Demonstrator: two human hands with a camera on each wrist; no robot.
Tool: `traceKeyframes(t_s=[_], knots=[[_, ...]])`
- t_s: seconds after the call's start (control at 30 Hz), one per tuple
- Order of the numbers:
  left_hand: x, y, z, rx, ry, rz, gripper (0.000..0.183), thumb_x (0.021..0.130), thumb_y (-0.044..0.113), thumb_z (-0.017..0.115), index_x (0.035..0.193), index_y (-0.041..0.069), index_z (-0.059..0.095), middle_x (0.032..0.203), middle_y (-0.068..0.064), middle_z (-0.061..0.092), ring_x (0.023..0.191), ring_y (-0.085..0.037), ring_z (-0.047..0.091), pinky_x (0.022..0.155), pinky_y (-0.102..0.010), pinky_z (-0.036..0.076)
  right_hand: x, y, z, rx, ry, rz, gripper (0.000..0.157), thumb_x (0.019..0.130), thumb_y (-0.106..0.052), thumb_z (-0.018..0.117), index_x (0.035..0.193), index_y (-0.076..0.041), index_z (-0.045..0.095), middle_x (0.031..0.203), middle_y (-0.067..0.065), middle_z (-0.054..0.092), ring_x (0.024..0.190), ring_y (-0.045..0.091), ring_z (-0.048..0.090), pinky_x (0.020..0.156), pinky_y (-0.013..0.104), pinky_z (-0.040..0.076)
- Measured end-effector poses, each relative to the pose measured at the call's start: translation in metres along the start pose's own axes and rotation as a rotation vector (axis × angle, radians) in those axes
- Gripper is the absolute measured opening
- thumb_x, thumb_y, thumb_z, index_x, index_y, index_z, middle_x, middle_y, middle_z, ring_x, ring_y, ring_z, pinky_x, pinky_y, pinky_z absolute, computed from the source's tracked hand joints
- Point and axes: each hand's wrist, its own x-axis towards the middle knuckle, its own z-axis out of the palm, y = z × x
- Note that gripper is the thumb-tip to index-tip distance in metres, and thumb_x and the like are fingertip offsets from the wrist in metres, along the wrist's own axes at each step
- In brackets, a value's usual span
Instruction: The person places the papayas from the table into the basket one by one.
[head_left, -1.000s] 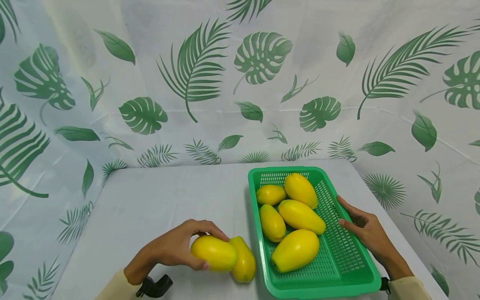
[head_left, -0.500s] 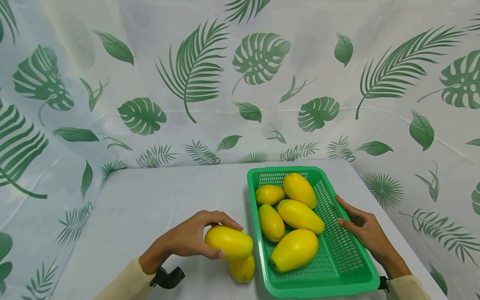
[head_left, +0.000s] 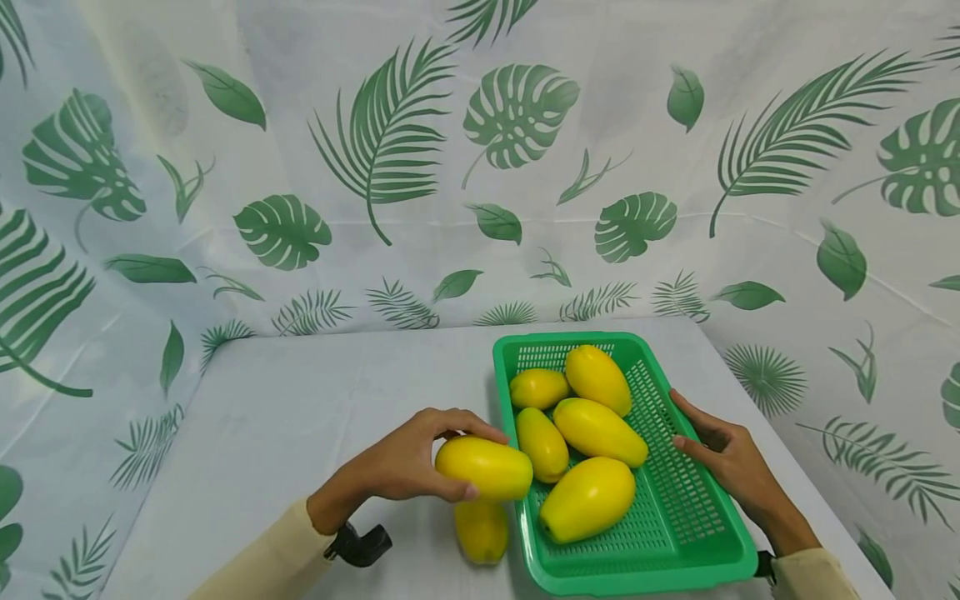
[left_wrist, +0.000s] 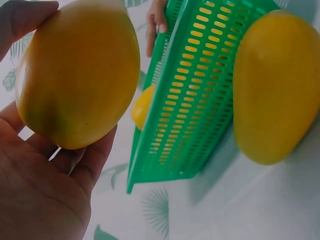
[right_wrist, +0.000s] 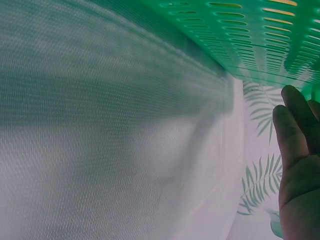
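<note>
In the head view, my left hand (head_left: 408, 462) grips a yellow papaya (head_left: 487, 468), thumb on the near side and fingers over the far side. The fruit is raised, its right end overlapping the left rim of a green plastic basket (head_left: 525, 533). Below it on the table is another papaya (head_left: 482, 533), partly hidden; in the left wrist view that papaya (left_wrist: 275, 90) lies beside the basket wall. My right hand (head_left: 738, 467) holds the basket's right rim, thumb over the edge. From the right wrist, its fingers (right_wrist: 292, 135) show outside the basket, under the rim.
Several papayas (head_left: 600, 433) lie in the basket, mostly along its left and middle. A white cloth covers the table (head_left: 300, 417). Leaf-printed white sheeting (head_left: 420, 275) hangs behind and at both sides.
My left hand has lifted the papaya up and to the right, from beside the other one to the basket's left rim. My right hand and the basket have stayed in place.
</note>
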Motion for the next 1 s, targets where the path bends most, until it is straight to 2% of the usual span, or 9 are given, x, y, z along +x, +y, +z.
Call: traceKeyframes(t_s=[0.3, 0.63, 1.0], knots=[[0.021, 0.008, 0.008, 0.009, -0.005, -0.019, 0.052, 0.087, 0.042, 0.078, 0.138, 0.039, 0.068, 0.135, 0.018, 0.068, 0.116, -0.009, 0.063, 0.103, -0.032, 0.053, 0.0, 0.001, 0.0, 0.005, 0.002, -0.003, 0.067, 0.106, -0.008, 0.064, 0.166, -0.012, 0.036, 0.171, -0.001, 0.038, 0.135, -0.019, 0.047, 0.098, 0.004, 0.048], [0.048, 0.016, 0.022, -0.004, -0.01, 0.05, 0.056, 0.088, 0.041, 0.077, 0.142, 0.028, 0.068, 0.14, 0.016, 0.066, 0.117, -0.012, 0.063, 0.1, -0.029, 0.056, 0.0, 0.0, 0.0, 0.019, 0.0, -0.016, 0.066, 0.106, -0.006, 0.063, 0.166, -0.01, 0.035, 0.171, 0.001, 0.037, 0.138, -0.018, 0.045, 0.101, 0.003, 0.045], [0.068, 0.021, 0.034, -0.036, -0.005, 0.05, 0.055, 0.089, 0.04, 0.079, 0.142, 0.036, 0.067, 0.137, 0.018, 0.065, 0.115, -0.005, 0.061, 0.097, -0.029, 0.057, 0.0, 0.002, 0.001, 0.014, 0.009, -0.007, 0.067, 0.106, -0.008, 0.063, 0.167, -0.012, 0.035, 0.171, -0.003, 0.037, 0.136, -0.019, 0.046, 0.098, 0.005, 0.048]])
